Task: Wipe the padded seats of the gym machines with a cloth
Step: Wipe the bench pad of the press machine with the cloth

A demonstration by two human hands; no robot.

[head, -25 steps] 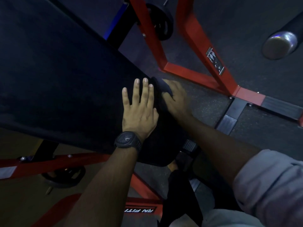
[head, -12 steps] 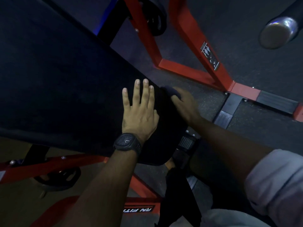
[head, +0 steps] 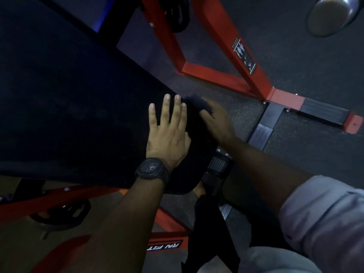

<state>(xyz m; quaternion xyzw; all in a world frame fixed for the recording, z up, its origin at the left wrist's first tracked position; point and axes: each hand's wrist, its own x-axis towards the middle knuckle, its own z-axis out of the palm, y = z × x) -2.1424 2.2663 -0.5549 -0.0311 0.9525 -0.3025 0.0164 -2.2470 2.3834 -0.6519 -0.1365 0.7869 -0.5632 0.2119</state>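
Dark cloth (head: 195, 103) in right hand (head: 217, 126) — padded seat (head: 78, 95)

Cloth (head: 195, 102) mostly hidden under right hand (head: 217, 125), blurred

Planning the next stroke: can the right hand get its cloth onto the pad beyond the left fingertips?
Likely yes: the right hand grips the cloth at the pad edge beside the left hand; that patch lies bare.

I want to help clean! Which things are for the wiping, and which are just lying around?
For the job: padded seat, cloth in the right hand, left hand flat on the seat.
Just around: red frame, weight plate, barbell end.
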